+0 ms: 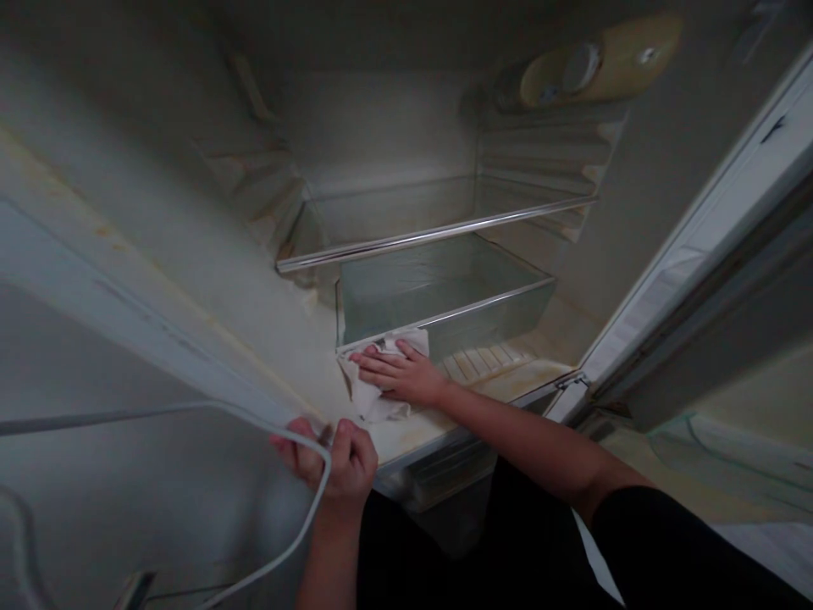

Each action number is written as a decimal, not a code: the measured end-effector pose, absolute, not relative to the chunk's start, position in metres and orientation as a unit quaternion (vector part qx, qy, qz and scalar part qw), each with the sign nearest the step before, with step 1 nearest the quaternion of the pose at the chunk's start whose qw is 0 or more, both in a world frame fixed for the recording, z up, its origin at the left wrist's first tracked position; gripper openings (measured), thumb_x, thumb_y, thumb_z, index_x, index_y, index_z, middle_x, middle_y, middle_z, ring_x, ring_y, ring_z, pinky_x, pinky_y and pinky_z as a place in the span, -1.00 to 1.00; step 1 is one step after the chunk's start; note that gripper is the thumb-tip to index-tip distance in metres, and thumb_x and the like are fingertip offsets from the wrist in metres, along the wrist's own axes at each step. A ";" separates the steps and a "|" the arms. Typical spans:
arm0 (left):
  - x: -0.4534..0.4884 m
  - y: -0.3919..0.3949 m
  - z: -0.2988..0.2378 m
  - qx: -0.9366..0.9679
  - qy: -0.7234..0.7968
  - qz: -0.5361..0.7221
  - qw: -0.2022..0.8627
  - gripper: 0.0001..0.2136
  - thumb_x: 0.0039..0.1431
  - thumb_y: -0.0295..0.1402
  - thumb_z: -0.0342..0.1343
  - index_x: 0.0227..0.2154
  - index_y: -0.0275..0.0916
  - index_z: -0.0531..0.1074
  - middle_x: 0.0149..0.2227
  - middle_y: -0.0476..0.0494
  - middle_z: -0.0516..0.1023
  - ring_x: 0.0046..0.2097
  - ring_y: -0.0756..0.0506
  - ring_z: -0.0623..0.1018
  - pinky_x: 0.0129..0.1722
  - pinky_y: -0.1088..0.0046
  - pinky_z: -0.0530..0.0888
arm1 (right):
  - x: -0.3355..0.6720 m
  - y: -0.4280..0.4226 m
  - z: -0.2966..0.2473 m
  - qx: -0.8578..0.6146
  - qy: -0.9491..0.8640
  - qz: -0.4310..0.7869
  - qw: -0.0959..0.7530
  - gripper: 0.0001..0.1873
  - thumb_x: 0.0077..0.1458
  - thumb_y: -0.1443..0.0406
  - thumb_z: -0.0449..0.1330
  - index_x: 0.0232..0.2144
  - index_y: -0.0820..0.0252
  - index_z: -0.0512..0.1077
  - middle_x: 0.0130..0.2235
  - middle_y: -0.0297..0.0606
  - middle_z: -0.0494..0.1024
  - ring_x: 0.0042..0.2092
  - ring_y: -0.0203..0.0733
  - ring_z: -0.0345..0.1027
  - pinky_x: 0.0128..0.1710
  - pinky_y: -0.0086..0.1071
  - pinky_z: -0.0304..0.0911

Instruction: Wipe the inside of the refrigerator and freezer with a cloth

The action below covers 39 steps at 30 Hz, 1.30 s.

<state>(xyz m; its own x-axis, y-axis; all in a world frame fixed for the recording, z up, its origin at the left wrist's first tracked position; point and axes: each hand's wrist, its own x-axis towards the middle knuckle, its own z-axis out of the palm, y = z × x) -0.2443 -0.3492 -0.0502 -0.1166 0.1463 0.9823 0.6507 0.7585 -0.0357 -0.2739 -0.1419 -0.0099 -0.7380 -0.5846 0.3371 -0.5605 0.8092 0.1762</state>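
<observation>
My right hand (406,373) is pressed on a crumpled white cloth (387,411), its fingers stretched over it. The cloth lies against the lower left front corner of a clear drawer (489,326) and on the floor of a refrigerator (394,445). My left hand (336,457) is at the refrigerator's left front edge, fingers curled. A white cord (254,417) crosses those fingers and bends sharply there, apparently gripped. Part of the cord's run behind the fingers is hidden.
A glass shelf (445,229) with a shiny front strip spans the compartment above the drawer. A yellowed control housing (590,63) with a round knob is at the upper right. The open door (711,339) stands at the right. Yellow stains mark the left wall edge.
</observation>
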 end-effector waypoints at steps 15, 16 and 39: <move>-0.250 -0.357 -0.058 -0.326 -0.712 -0.181 0.595 -0.36 -0.05 -0.69 0.27 0.13 -0.16 0.38 0.37 -0.39 0.16 0.46 -0.43 -0.08 0.34 -0.35 0.09 | -0.233 0.042 -0.041 -0.069 -0.955 -0.033 0.287 -0.31 0.07 -0.07 0.34 0.05 0.37 0.52 0.44 0.13 -0.08 0.45 0.37 -0.37 0.39 0.22 -0.42; -0.251 -0.358 -0.062 -0.325 -0.711 -0.181 0.597 -0.37 -0.06 -0.68 0.28 0.12 -0.16 0.39 0.36 -0.38 0.18 0.46 -0.44 -0.06 0.34 -0.35 0.09 | -0.230 0.049 -0.041 -0.090 -0.949 -0.037 0.299 -0.24 0.02 -0.10 0.37 0.03 0.43 0.52 0.44 0.18 -0.13 0.45 0.39 -0.40 0.40 0.19 -0.39; -0.253 -0.360 -0.078 -0.284 -0.737 -0.227 0.570 -0.67 0.05 -0.49 0.30 -0.08 -0.17 0.59 0.24 -0.36 0.31 0.41 -0.44 0.11 0.38 -0.22 0.03 | -0.205 -0.166 -0.053 -0.049 -0.988 0.144 0.039 -0.25 0.31 -0.04 0.00 0.17 0.55 0.43 0.38 0.29 0.03 0.45 0.42 -0.40 0.37 0.22 -0.30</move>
<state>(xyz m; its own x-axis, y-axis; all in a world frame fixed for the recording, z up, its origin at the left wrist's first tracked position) -0.2525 -0.3603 -0.0776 -0.1885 0.1600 0.9689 0.6777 0.7352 0.0104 -0.2054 -0.1664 -0.0527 -0.9921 0.1089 0.0627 0.0865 0.9537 -0.2880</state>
